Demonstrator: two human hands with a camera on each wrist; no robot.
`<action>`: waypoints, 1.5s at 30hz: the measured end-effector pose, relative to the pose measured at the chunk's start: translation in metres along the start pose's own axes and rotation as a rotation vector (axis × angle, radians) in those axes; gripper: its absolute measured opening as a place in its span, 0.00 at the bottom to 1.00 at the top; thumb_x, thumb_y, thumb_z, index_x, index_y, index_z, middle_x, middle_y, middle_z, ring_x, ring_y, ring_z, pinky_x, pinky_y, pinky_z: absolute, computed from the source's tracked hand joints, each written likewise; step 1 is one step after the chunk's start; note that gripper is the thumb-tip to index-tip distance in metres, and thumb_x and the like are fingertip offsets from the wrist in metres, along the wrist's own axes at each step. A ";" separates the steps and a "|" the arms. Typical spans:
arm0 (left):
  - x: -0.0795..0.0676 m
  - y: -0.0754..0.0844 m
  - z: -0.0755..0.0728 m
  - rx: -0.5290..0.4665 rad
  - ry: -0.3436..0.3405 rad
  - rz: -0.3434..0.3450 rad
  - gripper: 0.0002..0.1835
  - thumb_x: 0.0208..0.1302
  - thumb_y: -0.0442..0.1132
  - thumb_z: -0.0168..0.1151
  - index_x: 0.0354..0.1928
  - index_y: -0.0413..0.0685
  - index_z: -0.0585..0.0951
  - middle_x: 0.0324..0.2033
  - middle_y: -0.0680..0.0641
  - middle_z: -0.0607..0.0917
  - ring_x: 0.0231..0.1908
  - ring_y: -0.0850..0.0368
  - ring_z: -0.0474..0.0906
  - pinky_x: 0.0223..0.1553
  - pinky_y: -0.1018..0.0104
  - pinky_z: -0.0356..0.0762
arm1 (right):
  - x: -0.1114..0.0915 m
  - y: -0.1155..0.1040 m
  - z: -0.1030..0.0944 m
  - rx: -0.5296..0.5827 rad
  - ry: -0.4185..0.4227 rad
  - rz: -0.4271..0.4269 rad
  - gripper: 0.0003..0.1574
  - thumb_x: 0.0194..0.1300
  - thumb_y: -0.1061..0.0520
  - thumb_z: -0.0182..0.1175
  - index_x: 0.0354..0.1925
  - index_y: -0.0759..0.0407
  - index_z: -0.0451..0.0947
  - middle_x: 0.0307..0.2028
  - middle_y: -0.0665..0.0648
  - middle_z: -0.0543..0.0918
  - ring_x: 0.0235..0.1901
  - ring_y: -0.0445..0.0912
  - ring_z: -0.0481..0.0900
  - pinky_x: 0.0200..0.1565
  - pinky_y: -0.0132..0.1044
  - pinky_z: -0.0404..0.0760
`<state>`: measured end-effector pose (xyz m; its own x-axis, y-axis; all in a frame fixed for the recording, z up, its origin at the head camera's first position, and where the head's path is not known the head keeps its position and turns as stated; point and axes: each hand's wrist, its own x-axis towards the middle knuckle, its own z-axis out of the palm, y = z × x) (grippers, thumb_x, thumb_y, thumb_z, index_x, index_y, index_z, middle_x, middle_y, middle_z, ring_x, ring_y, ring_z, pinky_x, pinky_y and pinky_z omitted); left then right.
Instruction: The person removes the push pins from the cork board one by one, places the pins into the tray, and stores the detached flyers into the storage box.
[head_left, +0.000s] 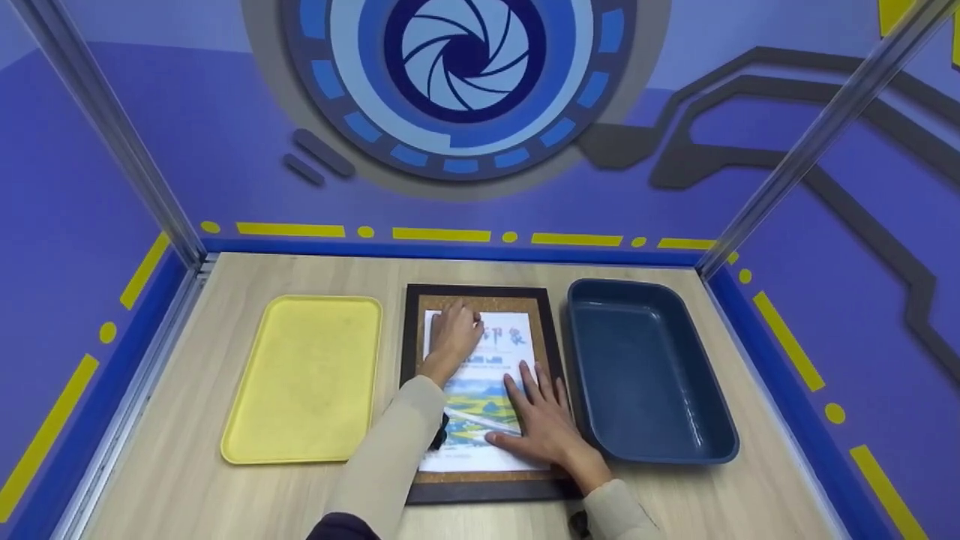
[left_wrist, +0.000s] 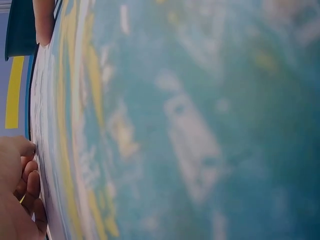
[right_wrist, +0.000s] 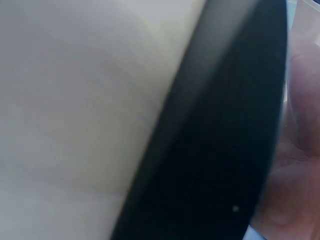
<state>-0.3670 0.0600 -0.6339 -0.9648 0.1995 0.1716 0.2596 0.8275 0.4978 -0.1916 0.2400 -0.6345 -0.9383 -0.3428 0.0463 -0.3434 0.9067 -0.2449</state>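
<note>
A printed poster (head_left: 480,394) with a landscape picture and blue characters lies on a cork board (head_left: 551,311) in a dark frame (head_left: 480,491). My left hand (head_left: 455,330) is at the poster's upper left, fingers curled. In the left wrist view, the left thumb (left_wrist: 24,146) meets the paper with its tip; whether it pins something small there I cannot tell. My right hand (head_left: 546,424) lies spread over the lower right of the sheet, its fingers straight. The right wrist view shows the dark frame close up, with part of the right hand (right_wrist: 295,175) beyond it.
To the left of the frame is a shallow yellow tray (head_left: 311,382). A deeper dark blue tray (head_left: 649,375) stands close on its right. All rest on a wooden tabletop (head_left: 172,420), bordered by blue-purple panels (head_left: 217,150) and metal posts (head_left: 825,127).
</note>
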 end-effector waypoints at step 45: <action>0.002 0.000 -0.001 0.009 -0.006 0.037 0.09 0.69 0.46 0.62 0.44 0.52 0.85 0.50 0.49 0.81 0.51 0.51 0.78 0.53 0.52 0.76 | 0.000 0.002 0.001 -0.007 -0.020 0.017 0.65 0.56 0.16 0.51 0.78 0.50 0.51 0.78 0.62 0.45 0.76 0.65 0.38 0.67 0.70 0.42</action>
<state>-0.3693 0.0597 -0.6329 -0.9547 0.2335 0.1846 0.2950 0.8244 0.4830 -0.1925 0.2412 -0.6360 -0.9430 -0.3320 0.0233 -0.3277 0.9141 -0.2386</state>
